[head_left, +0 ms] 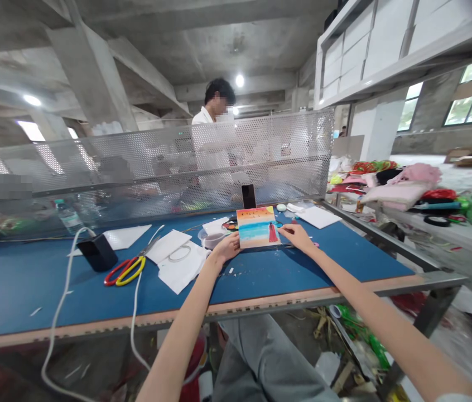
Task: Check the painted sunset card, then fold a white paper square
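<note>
Across the blue tabletop [278,273], left to right:

Black block [97,252]: boxy, smooth-faced, standing beside a looping white cable [62,301].

Scissors [139,261]: red and yellow looped handles, lying with the blades pointing away to the right.

White sheets [181,271]: thin, flat, overlapping at odd angles.

Left hand [228,247]: reaching forward, fingers curling closed around the lower left edge of the painted panel and gripping it.

Painted panel [255,228]: standing near-upright in front of the wearer, its painted face turning toward them; sides appearing too alike to name a long axis. Bands of orange, blue and sand are running crosswise, a red-robed figure standing at the right. Whether its foot is touching the table, one cannot tell.

Phone [248,195]: dark, glossy, standing upright behind the panel, long axis vertical.

Right hand [297,235]: angling inward, fingers bending, thumb and forefinger nearly meeting beside the panel's right edge; whether they are pinching anything cannot be told.

White board [319,216]: matte, lying flat beyond the right hand.
</note>
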Demonstrator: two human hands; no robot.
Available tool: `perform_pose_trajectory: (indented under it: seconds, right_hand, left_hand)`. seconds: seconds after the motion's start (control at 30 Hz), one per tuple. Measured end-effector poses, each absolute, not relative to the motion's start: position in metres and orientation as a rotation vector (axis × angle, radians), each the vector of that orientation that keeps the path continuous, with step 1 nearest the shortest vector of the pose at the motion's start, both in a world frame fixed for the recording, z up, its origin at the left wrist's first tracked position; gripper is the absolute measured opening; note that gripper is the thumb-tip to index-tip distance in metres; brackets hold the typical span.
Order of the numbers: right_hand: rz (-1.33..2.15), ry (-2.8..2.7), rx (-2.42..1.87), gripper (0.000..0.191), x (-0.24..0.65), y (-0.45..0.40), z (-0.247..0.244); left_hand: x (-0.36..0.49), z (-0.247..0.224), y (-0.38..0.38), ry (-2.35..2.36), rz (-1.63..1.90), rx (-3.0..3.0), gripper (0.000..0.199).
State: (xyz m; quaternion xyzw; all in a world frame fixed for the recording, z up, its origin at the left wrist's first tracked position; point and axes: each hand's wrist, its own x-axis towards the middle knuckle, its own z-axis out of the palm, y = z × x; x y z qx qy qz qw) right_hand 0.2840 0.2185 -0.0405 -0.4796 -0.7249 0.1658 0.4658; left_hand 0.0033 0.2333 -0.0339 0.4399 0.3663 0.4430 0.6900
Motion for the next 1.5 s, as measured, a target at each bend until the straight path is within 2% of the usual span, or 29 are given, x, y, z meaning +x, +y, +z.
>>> perform_pose_trajectory:
  seconds: [0.33, 0.63, 0.87, 1.03, 1.2, 1.33, 1.5]
  right_hand:
    - [0.792, -1.588, -1.084, 0.061, 0.285, 0.221, -0.038]
    - [0.833, -1.587, -1.032, 0.062, 0.283, 0.225, -0.04]
    - [0.878, -1.57, -1.003, 0.058, 0.287, 0.231, -0.046]
    - [0.875, -1.553, -0.995, 0.058, 0.287, 0.232, -0.046]
    - [0.886, -1.547, -0.984, 0.058, 0.287, 0.235, -0.048]
    - [0.884, -1.54, -0.983, 0.058, 0.287, 0.236, -0.049]
    - [0.884, -1.531, -0.987, 0.057, 0.287, 0.233, -0.048]
  left_hand:
    - [0.007, -0.024, 0.226, 0.92, 1.001, 0.885, 0.02]
    - [0.01, -0.02, 0.22, 0.94, 1.04, 0.84, 0.014]
    - [0.015, -0.015, 0.214, 0.82, 1.083, 0.881, 0.022]
    - [0.014, -0.013, 0.213, 0.88, 1.061, 0.853, 0.014]
    - [0.014, -0.013, 0.214, 0.847, 1.051, 0.852, 0.032]
    - [0.016, -0.012, 0.213, 0.877, 1.055, 0.869, 0.02]
    - [0.016, -0.011, 0.211, 0.902, 1.052, 0.886, 0.025]
